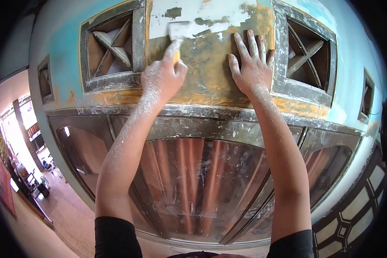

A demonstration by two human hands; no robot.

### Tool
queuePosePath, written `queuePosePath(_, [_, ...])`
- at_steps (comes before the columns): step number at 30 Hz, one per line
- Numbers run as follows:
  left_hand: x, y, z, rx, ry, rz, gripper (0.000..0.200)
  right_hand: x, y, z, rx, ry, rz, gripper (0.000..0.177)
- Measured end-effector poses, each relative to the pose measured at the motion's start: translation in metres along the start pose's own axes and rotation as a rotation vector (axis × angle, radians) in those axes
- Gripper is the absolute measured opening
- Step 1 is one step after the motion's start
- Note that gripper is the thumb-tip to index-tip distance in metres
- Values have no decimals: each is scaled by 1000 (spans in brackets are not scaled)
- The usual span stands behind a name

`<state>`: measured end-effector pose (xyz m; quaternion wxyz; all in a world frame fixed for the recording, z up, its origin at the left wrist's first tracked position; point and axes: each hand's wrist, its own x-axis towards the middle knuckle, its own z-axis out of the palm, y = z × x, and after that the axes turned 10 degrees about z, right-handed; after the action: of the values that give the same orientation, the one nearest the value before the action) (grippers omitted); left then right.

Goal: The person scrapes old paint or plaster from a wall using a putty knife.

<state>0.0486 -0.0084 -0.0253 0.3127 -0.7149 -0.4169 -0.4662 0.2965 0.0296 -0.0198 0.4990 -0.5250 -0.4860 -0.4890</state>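
My left hand grips a paint scraper by its yellow handle, the forefinger stretched along it toward the blade. The slightly blurred blade lies against the wall panel, at the lower border of a ragged white patch. Below that patch the panel shows a bare, mottled brown and orange surface. Flat on this surface, to the right, rests my right hand with its fingers spread and nothing in it. White dust covers both hands and forearms.
Worn wooden vent frames with crossed slats flank the panel, one left and one right. Beneath is a dark-framed window with reddish curtains behind the glass. At far left, a tiled floor leads past assorted items.
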Motion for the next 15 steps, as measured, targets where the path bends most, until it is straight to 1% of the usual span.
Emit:
queuePosePath(1, [1, -5, 7, 34, 46, -10, 71, -1, 0, 0, 15, 11, 1, 60])
queuePosePath(2, [-4, -3, 14, 40, 42, -18, 71, -2, 0, -1, 29, 19, 1, 60])
queuePosePath(4, [-16, 14, 22, 138, -76, -18, 64, -4, -2, -2, 37, 8, -8, 60])
queuePosePath(6, [-16, 11, 19, 121, -43, -5, 64, -6, -1, -3, 23, 6, -10, 60])
queuePosePath(8, [-9, 1, 6, -63, -14, -147, 67, -11, 3, -1, 59, 4, -17, 60])
queuePosePath(9, [-10, -3, 12, 28, 53, -99, 66, -14, 3, -2, 57, -4, -22, 60])
queuePosePath(12, [-18, -10, 25, 105, 44, -90, 64, -24, 5, -2, 73, -12, -31, 60])
queuePosePath(13, [-16, -16, 20, 108, 45, -86, 64, -28, 5, -2, 56, -22, -31, 60])
queuePosePath(15, [-12, -32, 10, -6, 92, -138, 65, -30, 6, -3, 36, -38, -32, 60])
